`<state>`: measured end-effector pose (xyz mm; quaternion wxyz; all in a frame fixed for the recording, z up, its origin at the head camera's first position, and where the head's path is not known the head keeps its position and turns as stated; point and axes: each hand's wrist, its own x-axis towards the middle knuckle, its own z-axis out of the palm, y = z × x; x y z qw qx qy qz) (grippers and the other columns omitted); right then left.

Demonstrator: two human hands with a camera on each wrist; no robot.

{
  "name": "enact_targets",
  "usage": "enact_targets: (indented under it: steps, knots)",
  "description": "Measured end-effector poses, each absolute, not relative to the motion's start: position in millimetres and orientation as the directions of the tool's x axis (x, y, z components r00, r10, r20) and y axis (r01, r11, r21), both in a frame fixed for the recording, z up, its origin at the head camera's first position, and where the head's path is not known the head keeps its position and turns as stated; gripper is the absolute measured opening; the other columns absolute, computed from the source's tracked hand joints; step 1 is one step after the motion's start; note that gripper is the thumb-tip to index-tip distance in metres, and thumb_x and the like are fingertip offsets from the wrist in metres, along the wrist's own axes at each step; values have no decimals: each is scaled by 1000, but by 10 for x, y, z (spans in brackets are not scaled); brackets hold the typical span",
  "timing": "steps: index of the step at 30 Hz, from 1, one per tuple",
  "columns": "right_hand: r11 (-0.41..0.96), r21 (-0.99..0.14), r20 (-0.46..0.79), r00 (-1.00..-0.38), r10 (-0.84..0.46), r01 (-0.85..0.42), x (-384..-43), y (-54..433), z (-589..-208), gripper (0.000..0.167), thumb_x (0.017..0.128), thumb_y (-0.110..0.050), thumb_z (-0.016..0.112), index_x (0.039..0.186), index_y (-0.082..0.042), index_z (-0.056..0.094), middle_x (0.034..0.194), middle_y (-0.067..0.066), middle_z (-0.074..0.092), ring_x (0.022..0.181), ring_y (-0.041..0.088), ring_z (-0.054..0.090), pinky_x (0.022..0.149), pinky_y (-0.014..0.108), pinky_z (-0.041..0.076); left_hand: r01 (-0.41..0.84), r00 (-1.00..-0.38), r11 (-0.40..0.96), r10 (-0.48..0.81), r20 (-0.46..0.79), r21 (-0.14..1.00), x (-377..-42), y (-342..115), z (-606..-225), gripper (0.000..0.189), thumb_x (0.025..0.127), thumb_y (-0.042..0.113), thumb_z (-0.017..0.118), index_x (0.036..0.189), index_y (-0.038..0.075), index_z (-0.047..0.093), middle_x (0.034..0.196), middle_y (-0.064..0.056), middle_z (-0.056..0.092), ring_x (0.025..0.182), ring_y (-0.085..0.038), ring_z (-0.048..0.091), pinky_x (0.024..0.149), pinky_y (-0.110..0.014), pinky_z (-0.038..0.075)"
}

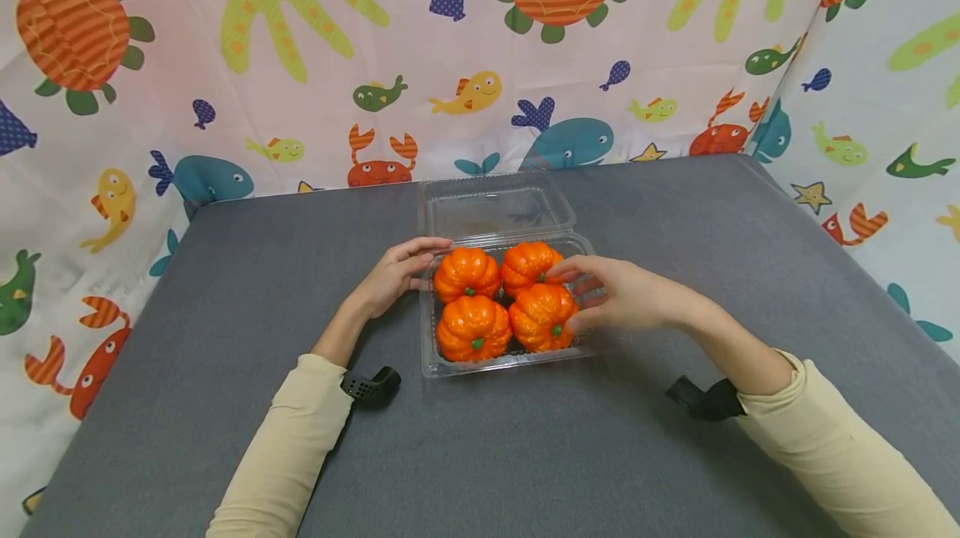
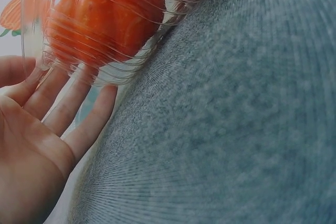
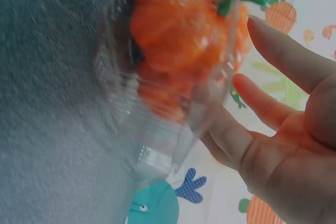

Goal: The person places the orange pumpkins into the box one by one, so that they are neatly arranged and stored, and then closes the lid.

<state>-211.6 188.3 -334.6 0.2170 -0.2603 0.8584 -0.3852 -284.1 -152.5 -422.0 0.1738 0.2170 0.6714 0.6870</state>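
Note:
Several glossy orange pumpkins (image 1: 474,326) with green stems sit in two rows inside a clear plastic container (image 1: 429,346), its hinged lid (image 1: 491,211) laid back behind it. My left hand (image 1: 384,279) rests at the container's left side; in the left wrist view its extended fingers (image 2: 63,106) touch the ribbed wall beside a pumpkin (image 2: 105,19). Over the right side reaches my right hand (image 1: 630,294), fingers spread and loosely bent by the front right pumpkin (image 1: 542,319) and the back right pumpkin (image 1: 528,261). The right wrist view shows thumb and fingers apart, around no pumpkin.
The container stands on a grey cloth-covered table (image 1: 480,455). Behind and to both sides hangs a white curtain (image 1: 315,117) printed with sea animals. A black wrist strap (image 1: 371,386) is on the left sleeve, another strap (image 1: 705,400) on the right.

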Motion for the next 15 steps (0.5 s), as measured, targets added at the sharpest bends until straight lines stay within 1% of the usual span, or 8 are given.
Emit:
enact_targets:
  steps: [3, 7, 12, 15]
  knots:
    - [565, -773, -157, -775, -612, -289, -2142, 1922, -3290, 56, 87, -20, 71, 136, -6, 46, 131, 16, 50, 119, 36, 49, 93, 45, 45, 58, -846, -34, 529, 67, 998, -2838, -1529, -4205, 42, 101, 11, 40, 137, -9, 40, 141, -21, 41, 115, -19, 50, 82, -35, 51]
    - [560, -777, -127, -800, -586, -287, -2208, 1980, -3276, 55, 90, -25, 68, 136, -6, 46, 130, 17, 52, 117, 35, 50, 92, 47, 46, 65, -847, -26, 527, 69, 998, -2839, -1537, -4191, 41, 101, 10, 40, 137, -10, 40, 140, -20, 42, 116, -18, 50, 83, -35, 51]
    - [468, -868, -129, -835, -536, -166, -2382, 2104, -3333, 55, 92, -24, 65, 139, -5, 42, 133, 21, 47, 115, 38, 52, 90, 47, 47, 47, -859, -38, 509, 60, 998, -2842, -1550, -4169, 41, 99, 8, 44, 137, -7, 41, 140, -21, 43, 116, -20, 51, 84, -36, 51]
    - [402, -911, -136, -858, -495, -88, -2484, 2184, -3388, 57, 93, -23, 63, 140, -4, 38, 133, 22, 44, 116, 40, 50, 89, 48, 47, 21, -868, -49, 494, 43, 999, -2849, -1572, -4160, 44, 99, 9, 45, 141, -5, 37, 139, -22, 45, 113, -20, 54, 84, -37, 51]
